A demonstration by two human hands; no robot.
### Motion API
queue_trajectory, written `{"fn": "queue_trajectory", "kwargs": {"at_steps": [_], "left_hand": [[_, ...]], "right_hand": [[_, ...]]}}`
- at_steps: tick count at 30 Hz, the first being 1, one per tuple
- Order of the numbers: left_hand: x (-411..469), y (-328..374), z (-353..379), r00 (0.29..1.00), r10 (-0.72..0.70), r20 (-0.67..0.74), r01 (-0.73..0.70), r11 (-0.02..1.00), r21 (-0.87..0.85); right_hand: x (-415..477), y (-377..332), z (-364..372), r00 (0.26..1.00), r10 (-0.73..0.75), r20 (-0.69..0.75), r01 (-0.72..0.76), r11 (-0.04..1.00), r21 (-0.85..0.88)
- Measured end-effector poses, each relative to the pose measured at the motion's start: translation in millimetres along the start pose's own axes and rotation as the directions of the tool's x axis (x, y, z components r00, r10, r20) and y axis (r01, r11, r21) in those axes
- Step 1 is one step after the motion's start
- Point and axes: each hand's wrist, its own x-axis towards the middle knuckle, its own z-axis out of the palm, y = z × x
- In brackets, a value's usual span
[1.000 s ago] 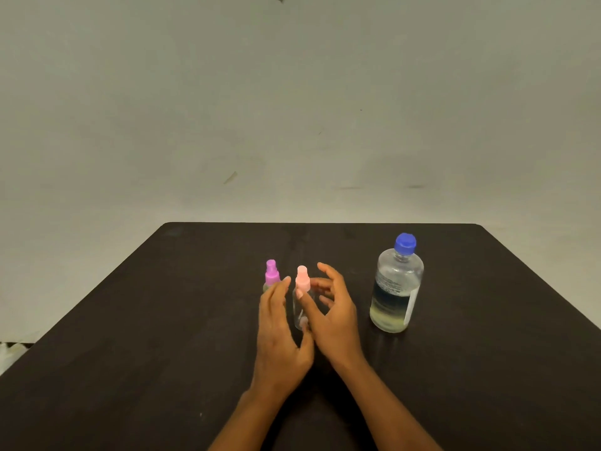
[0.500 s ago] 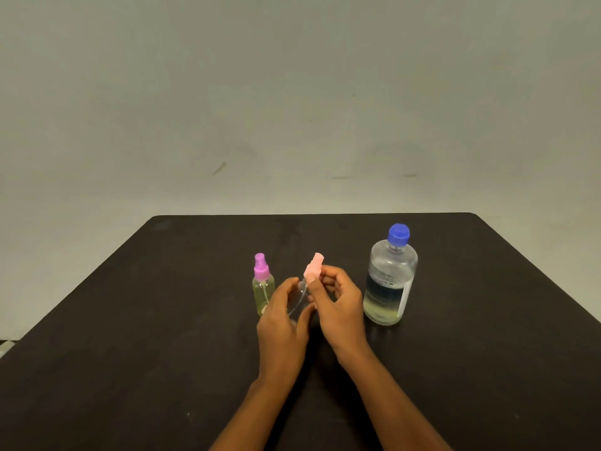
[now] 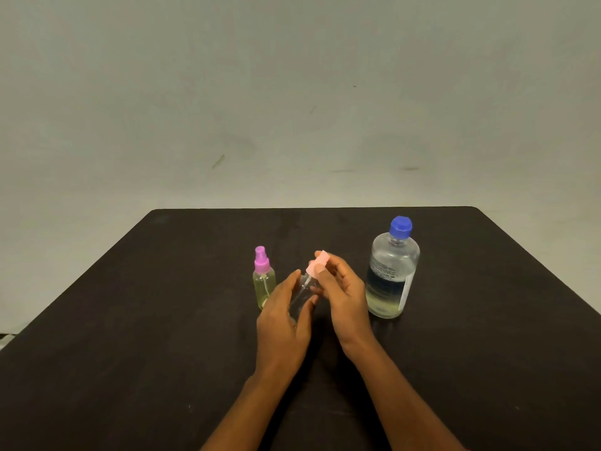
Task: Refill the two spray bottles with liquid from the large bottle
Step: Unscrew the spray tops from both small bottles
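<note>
Nearest me, both forearms reach in over the dark table (image 3: 130, 369) and meet at its centre. My left hand (image 3: 281, 315) is wrapped round the body of the clear spray bottle (image 3: 300, 296), thumb on one side and fingers on the other. It holds the bottle tilted so the top leans right. I read that as a brace, so the body can't turn. The base is hidden behind that hand, so I can't tell whether it touches the table. The bottle looks empty or close to it.

My right hand (image 3: 346, 296) pinches the pink spray head (image 3: 319, 266) between thumb and fingertips, right at the neck. That looks like a twisting grip to me, meant to take the head off and give an opening to pour into. Whether the thread has loosened at all, I can't say.

A little farther and to the left, the purple-topped spray bottle (image 3: 264, 288) stands upright just beside my left hand, not gripped. Its head is on and yellowish liquid sits well up its body. I take it that one is parked while this one gets opened.

To the right, the large bottle (image 3: 392, 281) stands upright near my right hand, an easy reach for the pour. Its blue cap (image 3: 400, 226) is on, and pale liquid fills the lower part. It needs opening before any pouring.

Past the table's far edge there's only the plain wall (image 3: 292, 92).
</note>
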Motion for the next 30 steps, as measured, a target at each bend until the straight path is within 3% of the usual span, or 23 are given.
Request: {"fn": "queue_trajectory", "kwargs": {"at_steps": [5, 12, 19, 25, 30], "left_hand": [[-1.0, -0.7, -1.7, 0.998, 0.062, 0.006, -0.062, 0.997, 0.045], [-0.7, -1.4, -1.8, 0.996, 0.087, 0.015, -0.087, 0.994, 0.063], [-0.8, 1.0, -2.9, 0.995, 0.092, 0.034, -0.094, 0.994, 0.051], [0.1, 0.3, -2.3, 0.996, 0.075, 0.039, -0.078, 0.995, 0.070], [0.0, -0.4, -2.1, 0.997, 0.069, 0.031, -0.072, 0.995, 0.072]], "right_hand": [[-1.6, -0.8, -0.2, 0.996, -0.058, -0.071, 0.054, 0.996, -0.067], [0.6, 0.5, -1.1, 0.996, 0.075, 0.043, -0.081, 0.980, 0.181], [1.4, 4.1, 0.6, 0.994, 0.064, -0.093, -0.054, 0.993, 0.110], [2.9, -3.1, -4.1, 0.995, 0.092, -0.040, -0.076, 0.954, 0.289], [2.8, 0.7, -2.9, 0.993, 0.121, 0.009, -0.120, 0.968, 0.222]]}}
